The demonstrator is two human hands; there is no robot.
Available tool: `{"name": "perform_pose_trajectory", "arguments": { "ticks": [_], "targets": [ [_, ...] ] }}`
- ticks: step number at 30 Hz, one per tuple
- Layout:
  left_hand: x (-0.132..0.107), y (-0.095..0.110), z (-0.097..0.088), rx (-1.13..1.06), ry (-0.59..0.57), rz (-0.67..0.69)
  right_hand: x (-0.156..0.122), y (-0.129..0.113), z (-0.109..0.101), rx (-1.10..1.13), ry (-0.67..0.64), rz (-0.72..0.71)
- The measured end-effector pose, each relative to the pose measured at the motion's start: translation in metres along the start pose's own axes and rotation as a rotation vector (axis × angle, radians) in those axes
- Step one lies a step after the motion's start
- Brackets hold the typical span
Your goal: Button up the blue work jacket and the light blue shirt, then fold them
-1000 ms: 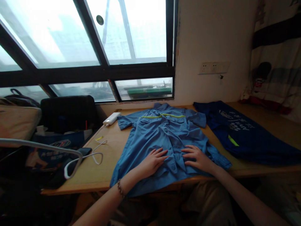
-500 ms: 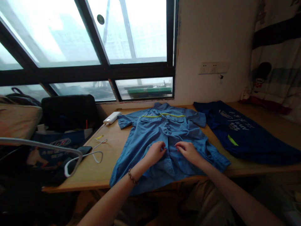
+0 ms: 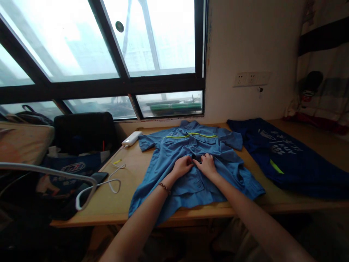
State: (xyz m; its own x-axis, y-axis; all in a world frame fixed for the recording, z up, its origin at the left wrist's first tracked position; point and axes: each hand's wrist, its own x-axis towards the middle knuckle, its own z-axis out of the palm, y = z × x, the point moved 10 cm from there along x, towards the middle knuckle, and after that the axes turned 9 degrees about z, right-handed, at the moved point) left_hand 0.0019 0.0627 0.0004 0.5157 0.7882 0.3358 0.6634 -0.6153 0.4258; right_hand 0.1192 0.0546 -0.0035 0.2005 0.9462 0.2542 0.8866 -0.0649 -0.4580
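A blue short-sleeved shirt (image 3: 163,174) with yellow piping across the chest lies front up on the wooden table, its collar toward the window. My left hand (image 3: 183,166) pinches the button placket at mid-front. Close beside it on the right, my right hand (image 3: 206,164) grips the same strip, thumb pointing at the left fingers. The cloth is lifted slightly into a fold between the two hands. Lower buttons show below them; whatever lies right under the fingertips is hidden.
On the right lies a dark blue garment (image 3: 300,163) with white print. A white power bank (image 3: 132,139) with a white cable (image 3: 118,182) sits at left, near a dark phone (image 3: 99,177). A white curved tube (image 3: 54,169) crosses the left foreground. The table edge (image 3: 109,219) runs along the front.
My hands have moved up the placket and closer together, from apart to nearly touching. The shirt's front is now raised between them. The view has shifted slightly.
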Motion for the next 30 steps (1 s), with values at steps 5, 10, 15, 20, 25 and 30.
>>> {"name": "perform_pose_trajectory", "arguments": {
  "ticks": [5, 10, 15, 20, 25, 30],
  "targets": [
    [0.008, -0.012, -0.002, -0.089, 0.016, -0.007, 0.002, 0.005, -0.006, 0.061, -0.03, -0.022],
    [0.0, -0.017, 0.005, -0.401, 0.039, -0.148, -0.002, 0.007, 0.018, 0.594, -0.532, 0.083],
    [-0.014, -0.005, 0.024, -0.978, -0.086, -0.364, -0.018, -0.01, 0.019, 1.201, -0.86, 0.239],
    [-0.025, -0.007, 0.028, -1.246, -0.112, -0.491, -0.027, -0.014, 0.024, 1.201, -0.933, 0.316],
    [-0.03, -0.022, 0.033, -1.315, -0.078, -0.585, -0.025, -0.008, 0.031, 1.199, -0.901, 0.356],
    [-0.028, -0.024, 0.029, -1.329, -0.034, -0.593, -0.014, 0.007, 0.032, 1.139, -0.734, 0.393]
  ]
}}
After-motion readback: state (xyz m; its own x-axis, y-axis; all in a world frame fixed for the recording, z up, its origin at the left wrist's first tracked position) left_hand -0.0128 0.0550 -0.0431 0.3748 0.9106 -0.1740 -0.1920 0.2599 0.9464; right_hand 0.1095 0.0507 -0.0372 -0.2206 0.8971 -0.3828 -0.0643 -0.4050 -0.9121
